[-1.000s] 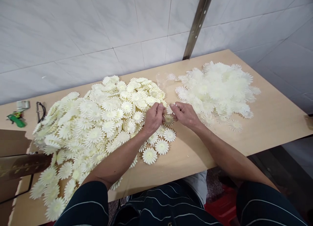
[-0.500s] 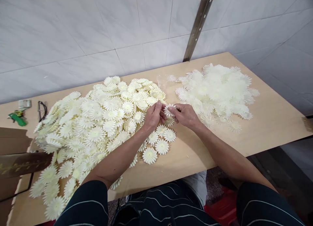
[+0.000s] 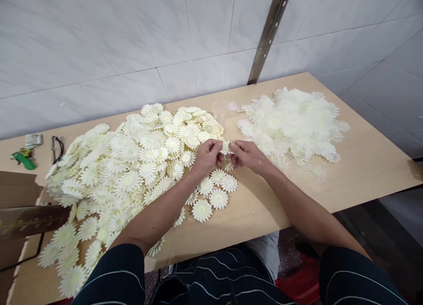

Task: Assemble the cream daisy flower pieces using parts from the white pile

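Between my two hands is a small pale artificial flower [image 3: 226,147], partly covered by the fingers. My left hand [image 3: 209,154] pinches its left edge, while my right hand [image 3: 248,154] grips the right edge between thumb and fingers. Just below the hands, several flat cream flowers [image 3: 218,199] lie singly on the table [image 3: 261,212]. A big heap of cream flowers with yellowish centres [image 3: 145,155] spreads to the left. On the right lies a pile of whiter, more see-through petal pieces [image 3: 294,120].
Green-handled tool [image 3: 24,159] and a black looped object [image 3: 57,148] lie at the far left, near a cardboard box [image 3: 16,188]. Behind the table rises a tiled wall [image 3: 115,45] with a metal upright [image 3: 269,36]. Something red [image 3: 299,281] is under the table.
My left hand has closed its fingers onto the flower's left edge. Both hands now hold the flower, which has turned and shifted slightly left.
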The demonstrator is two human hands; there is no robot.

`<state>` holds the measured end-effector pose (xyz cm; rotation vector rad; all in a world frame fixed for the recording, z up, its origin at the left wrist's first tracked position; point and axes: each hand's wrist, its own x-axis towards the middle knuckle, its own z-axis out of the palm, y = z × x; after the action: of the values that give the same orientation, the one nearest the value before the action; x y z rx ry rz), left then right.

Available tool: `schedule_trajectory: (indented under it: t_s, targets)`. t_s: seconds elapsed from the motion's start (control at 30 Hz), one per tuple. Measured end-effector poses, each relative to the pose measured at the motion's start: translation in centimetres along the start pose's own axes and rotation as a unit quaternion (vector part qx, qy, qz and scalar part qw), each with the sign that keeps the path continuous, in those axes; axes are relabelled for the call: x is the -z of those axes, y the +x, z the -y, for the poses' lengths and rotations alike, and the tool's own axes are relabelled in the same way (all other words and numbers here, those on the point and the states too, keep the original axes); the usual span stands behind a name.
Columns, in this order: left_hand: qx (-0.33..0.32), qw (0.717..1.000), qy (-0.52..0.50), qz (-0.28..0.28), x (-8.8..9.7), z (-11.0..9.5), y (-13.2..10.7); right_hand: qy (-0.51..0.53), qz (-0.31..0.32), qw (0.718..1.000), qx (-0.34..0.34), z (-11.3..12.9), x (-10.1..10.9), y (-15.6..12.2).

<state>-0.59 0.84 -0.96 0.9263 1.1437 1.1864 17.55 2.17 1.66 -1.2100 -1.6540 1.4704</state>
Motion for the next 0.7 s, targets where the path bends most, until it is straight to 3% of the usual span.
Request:
schedule_trajectory:
  t_s: [0.17,0.3,0.43,0.57,0.7]
  targets:
    - [-0.027,0.998,0.04,-0.052,0.0,0.2,-0.1,0.047,0.021,0.998,-0.039,-0.4,0.2,0.5]
    - [-0.103,0.989,0.1,-0.045,0.1,0.4,-0.6,0.107,0.029,0.991,-0.078,-0.3,0.0,0.8]
    - [-0.141,0.982,0.118,-0.047,0.0,0.4,-1.1,0.092,0.017,0.992,-0.081,-0.3,0.1,0.8]
    - [-0.099,0.992,0.074,-0.03,-0.1,0.2,-1.1,0.027,-0.003,0.998,-0.061,-0.5,0.4,0.5]
    - [-0.018,0.999,0.037,0.031,0.0,0.2,-0.6,-0.02,-0.019,0.999,-0.037,-0.9,0.8,0.4]
